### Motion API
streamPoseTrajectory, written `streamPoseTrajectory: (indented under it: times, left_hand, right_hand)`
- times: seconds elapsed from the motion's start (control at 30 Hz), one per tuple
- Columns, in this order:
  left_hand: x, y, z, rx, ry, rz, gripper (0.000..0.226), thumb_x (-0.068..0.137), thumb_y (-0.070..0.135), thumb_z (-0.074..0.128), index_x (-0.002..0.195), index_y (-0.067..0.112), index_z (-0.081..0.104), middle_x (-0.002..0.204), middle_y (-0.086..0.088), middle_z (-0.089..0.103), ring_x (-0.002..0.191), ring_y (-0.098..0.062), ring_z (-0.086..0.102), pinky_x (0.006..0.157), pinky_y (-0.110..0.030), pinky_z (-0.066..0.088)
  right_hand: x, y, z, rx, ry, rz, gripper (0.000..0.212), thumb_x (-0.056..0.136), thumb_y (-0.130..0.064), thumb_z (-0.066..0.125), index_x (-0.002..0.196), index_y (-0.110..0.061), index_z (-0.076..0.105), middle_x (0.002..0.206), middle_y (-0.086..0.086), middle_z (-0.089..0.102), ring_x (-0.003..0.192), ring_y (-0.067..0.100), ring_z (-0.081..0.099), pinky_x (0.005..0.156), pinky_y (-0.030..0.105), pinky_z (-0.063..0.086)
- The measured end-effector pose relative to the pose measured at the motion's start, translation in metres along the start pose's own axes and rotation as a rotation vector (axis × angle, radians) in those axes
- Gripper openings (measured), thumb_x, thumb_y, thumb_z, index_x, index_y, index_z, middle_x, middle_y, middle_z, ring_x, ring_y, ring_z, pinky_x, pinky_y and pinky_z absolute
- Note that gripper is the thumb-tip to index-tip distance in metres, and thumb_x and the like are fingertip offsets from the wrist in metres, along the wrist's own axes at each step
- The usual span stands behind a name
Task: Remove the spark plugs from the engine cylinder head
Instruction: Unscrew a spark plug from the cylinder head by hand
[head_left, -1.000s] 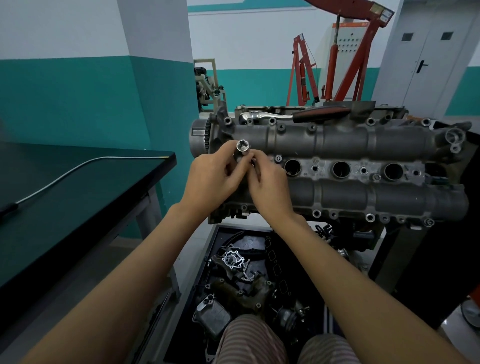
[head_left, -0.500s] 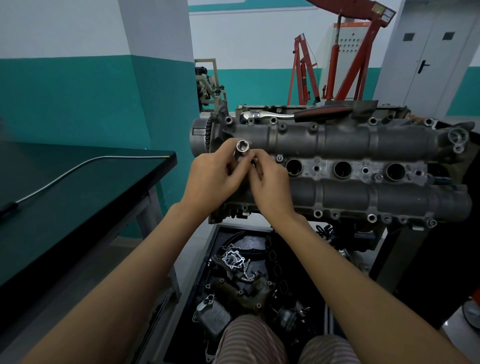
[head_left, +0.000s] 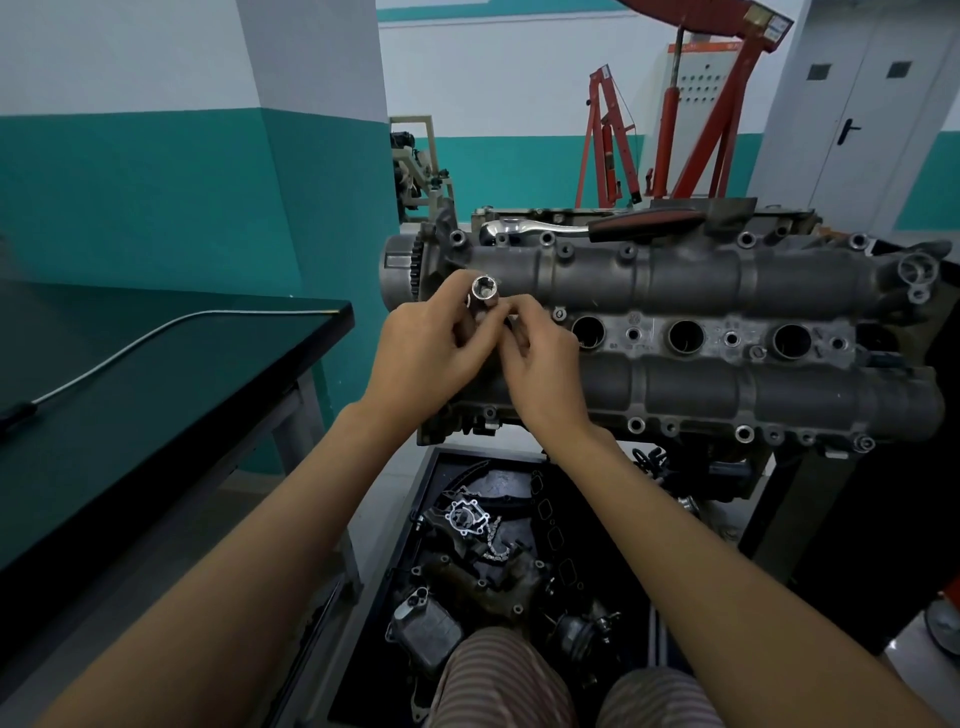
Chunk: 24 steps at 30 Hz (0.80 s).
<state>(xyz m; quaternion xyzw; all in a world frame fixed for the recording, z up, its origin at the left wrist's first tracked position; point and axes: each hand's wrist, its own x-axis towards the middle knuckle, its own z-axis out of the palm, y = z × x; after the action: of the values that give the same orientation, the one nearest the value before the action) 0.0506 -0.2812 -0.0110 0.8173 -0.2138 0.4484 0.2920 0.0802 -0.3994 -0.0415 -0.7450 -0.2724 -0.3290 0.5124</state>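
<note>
Both hands are up at the left end of the cylinder head (head_left: 675, 374), right over its first plug well. The left hand (head_left: 426, 353) has its fingers curled round a chrome socket (head_left: 484, 291), the hex opening tipped up toward the camera. The right hand (head_left: 540, 364) pinches in against the socket's lower end with its fingertips; what sits between them is hidden, so I cannot tell if a spark plug is in there. No plug shows anywhere else.

Along the head's middle strip, three wells (head_left: 685, 335) stand open and dark to the right of the hands, nothing hanging over them. On the head's far edge lies a ratchet (head_left: 587, 226), chrome head toward the left, dark handle to the right, well apart from both hands. Left of the head there is a gap, then the corner of a dark table (head_left: 208, 384) with a thin metal rod (head_left: 156, 338) lying across it. Below the head's near edge, a tray (head_left: 415, 493) of loose engine parts sits between the forearms. Behind the head stands a red engine crane (head_left: 691, 119).

Compared with half a second ago, barely anything: same grip on both hands, socket at the same tilt, ratchet unmoved.
</note>
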Motion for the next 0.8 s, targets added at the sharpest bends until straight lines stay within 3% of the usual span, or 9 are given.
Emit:
streamPoseTrajectory:
  times: [0.1,0.17,0.23,0.33,0.43,0.5,0.6,0.7,0.8]
  left_hand:
    - [0.0008,-0.0017,0.0001,0.003,0.013,-0.015,0.021,0.09,0.027,0.06,0.092,0.006,0.062,0.052,0.0,0.054,0.044,-0.011,0.046,0.045,-0.029,0.038]
    - [0.0016,-0.0016,0.002,0.005,0.039,-0.041,0.027,0.088,0.028,0.063,0.082,0.003,0.058,0.054,-0.006,0.053,0.046,-0.017,0.047,0.047,-0.032,0.038]
    - [0.0012,0.0002,0.0038,0.004,0.054,-0.047,0.035,0.086,0.032,0.066,0.075,0.002,0.051,0.054,-0.006,0.05,0.047,-0.019,0.044,0.047,-0.029,0.036]
    - [0.0007,0.0002,0.0037,0.015,0.042,-0.04,0.033,0.086,0.033,0.066,0.075,0.005,0.05,0.052,-0.001,0.047,0.045,-0.015,0.042,0.046,-0.026,0.033]
    - [-0.0007,-0.0011,0.0013,0.022,0.001,-0.003,0.022,0.09,0.028,0.062,0.09,0.007,0.058,0.049,0.01,0.043,0.041,-0.007,0.04,0.044,-0.024,0.032]
    - [-0.0006,-0.0019,0.0001,0.01,0.002,0.008,0.02,0.091,0.026,0.059,0.098,0.007,0.061,0.049,0.009,0.047,0.041,-0.006,0.041,0.044,-0.026,0.036]
    - [0.0008,-0.003,0.0025,0.006,0.038,-0.026,0.024,0.09,0.029,0.06,0.086,0.005,0.059,0.052,-0.001,0.052,0.044,-0.013,0.044,0.045,-0.031,0.038]
    - [0.0016,-0.001,0.0044,0.008,0.066,-0.055,0.034,0.086,0.033,0.065,0.072,0.007,0.048,0.052,-0.002,0.047,0.046,-0.015,0.04,0.046,-0.028,0.033]
    - [0.0014,-0.0002,0.0023,-0.007,0.035,-0.045,0.032,0.086,0.034,0.065,0.078,0.006,0.052,0.054,-0.002,0.051,0.047,-0.016,0.045,0.047,-0.03,0.037]
  right_hand:
    - [0.0011,0.0016,0.0003,-0.049,-0.003,-0.033,0.018,0.094,-0.015,0.05,0.109,-0.011,0.059,0.064,-0.013,0.052,0.057,0.005,0.051,0.054,0.024,0.043]
    - [0.0022,0.0022,0.0013,-0.061,0.013,0.004,0.019,0.091,-0.017,0.055,0.109,-0.011,0.057,0.055,-0.013,0.042,0.05,0.004,0.043,0.05,0.018,0.035]
    - [0.0028,0.0032,0.0021,-0.042,0.034,0.039,0.01,0.088,-0.017,0.061,0.094,-0.013,0.053,0.051,-0.011,0.035,0.046,0.005,0.037,0.046,0.018,0.031]
    - [0.0016,0.0012,0.0016,-0.01,0.036,0.04,0.015,0.09,-0.013,0.057,0.08,-0.016,0.047,0.052,-0.01,0.037,0.047,0.006,0.036,0.046,0.023,0.03]
    - [0.0,0.0005,0.0002,-0.003,-0.002,0.004,0.005,0.093,-0.011,0.051,0.091,-0.009,0.055,0.061,-0.004,0.051,0.054,0.009,0.047,0.051,0.03,0.04]
    - [0.0004,0.0002,-0.0002,-0.049,-0.005,-0.041,0.013,0.094,-0.012,0.049,0.102,-0.01,0.059,0.062,-0.013,0.05,0.056,0.004,0.05,0.052,0.02,0.04]
    - [0.0017,0.0005,0.0002,-0.075,0.015,-0.046,0.018,0.093,-0.013,0.051,0.109,-0.009,0.059,0.054,-0.016,0.04,0.052,-0.001,0.046,0.05,0.012,0.033]
    - [0.0026,0.0011,0.0019,-0.039,0.029,0.039,0.01,0.088,-0.016,0.061,0.095,-0.012,0.056,0.051,-0.011,0.034,0.047,0.004,0.039,0.046,0.016,0.03]
    - [0.0024,0.0009,0.0013,-0.004,0.036,0.039,0.012,0.089,-0.011,0.059,0.081,-0.014,0.05,0.053,-0.009,0.04,0.049,0.005,0.041,0.048,0.019,0.034]
